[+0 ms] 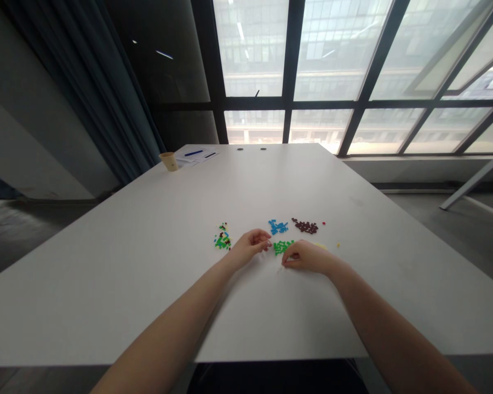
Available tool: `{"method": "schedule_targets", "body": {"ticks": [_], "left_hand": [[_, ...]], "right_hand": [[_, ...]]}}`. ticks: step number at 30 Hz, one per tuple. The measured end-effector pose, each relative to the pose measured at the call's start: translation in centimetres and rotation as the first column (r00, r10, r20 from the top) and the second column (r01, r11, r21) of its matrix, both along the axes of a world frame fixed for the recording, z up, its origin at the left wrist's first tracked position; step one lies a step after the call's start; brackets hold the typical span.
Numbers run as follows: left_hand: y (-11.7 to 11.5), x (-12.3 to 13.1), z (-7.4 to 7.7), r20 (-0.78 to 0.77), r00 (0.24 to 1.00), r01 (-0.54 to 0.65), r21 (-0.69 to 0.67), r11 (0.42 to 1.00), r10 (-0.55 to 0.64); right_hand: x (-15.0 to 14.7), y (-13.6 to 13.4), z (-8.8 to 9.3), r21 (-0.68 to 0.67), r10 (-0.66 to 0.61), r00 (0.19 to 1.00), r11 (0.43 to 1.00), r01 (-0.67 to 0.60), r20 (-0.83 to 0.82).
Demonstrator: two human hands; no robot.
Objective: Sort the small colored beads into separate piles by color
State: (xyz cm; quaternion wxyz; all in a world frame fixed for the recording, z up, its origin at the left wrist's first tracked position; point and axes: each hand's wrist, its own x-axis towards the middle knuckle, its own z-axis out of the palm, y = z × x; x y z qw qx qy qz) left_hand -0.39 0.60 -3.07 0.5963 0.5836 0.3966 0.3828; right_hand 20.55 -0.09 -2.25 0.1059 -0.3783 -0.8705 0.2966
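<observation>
My left hand (252, 243) is between a mixed pile of small coloured pieces (222, 239) and a green pile (280, 248). Its fingers are curled together, and what they hold, if anything, is too small to make out. With thumb and fingertips pinched, my right hand (306, 256) hangs low over the table at the near edge of the green pieces and partly covers them. Tiny pale pieces (279, 269) lie by its fingertips. Beyond the hands are a blue pile (278, 226) and a dark brown pile (306, 226). Pale yellow pieces (320, 245) show behind my right hand.
A single red piece (324, 223) and a yellow one (338, 245) lie to the right on the white table (148, 262). At the far left stand a paper cup (170, 161) and papers (189, 158) with a blue pen (193, 153). Two dark discs sit near the far edge.
</observation>
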Motion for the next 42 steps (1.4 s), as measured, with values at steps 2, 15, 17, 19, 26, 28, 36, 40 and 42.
{"method": "schedule_targets", "body": {"ticks": [2,15,17,19,26,28,36,40,42], "left_hand": [[0.0,0.1,-0.2,-0.003,1.0,0.013,0.002,1.0,-0.013],[2.4,-5.0,2.1,-0.35,0.818,-0.321,0.38,0.867,0.456],[2.9,-6.3,2.0,-0.519,0.674,-0.204,0.553,0.808,0.526],[3.0,-7.1,1.7,-0.684,0.525,-0.061,0.563,0.824,0.506],[2.3,-7.4,1.8,-0.899,0.23,0.076,0.398,0.914,0.372],[2.3,-7.5,1.8,-0.908,0.224,0.075,0.378,0.923,0.354],[2.6,-7.4,1.1,-0.865,0.295,0.119,0.456,0.882,0.407],[2.8,-7.5,0.7,-0.873,0.279,0.137,0.449,0.883,0.4],[3.0,-7.5,0.5,-0.875,0.279,0.149,0.446,0.883,0.395]], "right_hand": [[0.0,0.0,-0.1,-0.01,0.007,1.0,1.0,-0.007,0.007],[0.7,-0.2,0.9,-0.104,-0.034,0.993,0.993,0.046,0.109],[0.8,-0.1,0.8,-0.129,-0.039,0.991,0.99,0.055,0.127],[1.0,0.0,0.6,-0.13,-0.052,0.992,0.989,0.067,0.117],[1.5,0.0,1.1,-0.038,-0.182,0.983,0.983,0.181,-0.021],[1.6,0.0,1.4,-0.017,-0.225,0.972,0.974,0.225,-0.071],[2.5,0.5,2.2,0.111,-0.423,0.864,0.878,0.465,-0.271],[3.1,0.8,2.0,0.1,-0.493,0.817,0.836,0.54,-0.298],[3.1,0.8,2.1,0.1,-0.506,0.808,0.826,0.555,-0.302]]}}
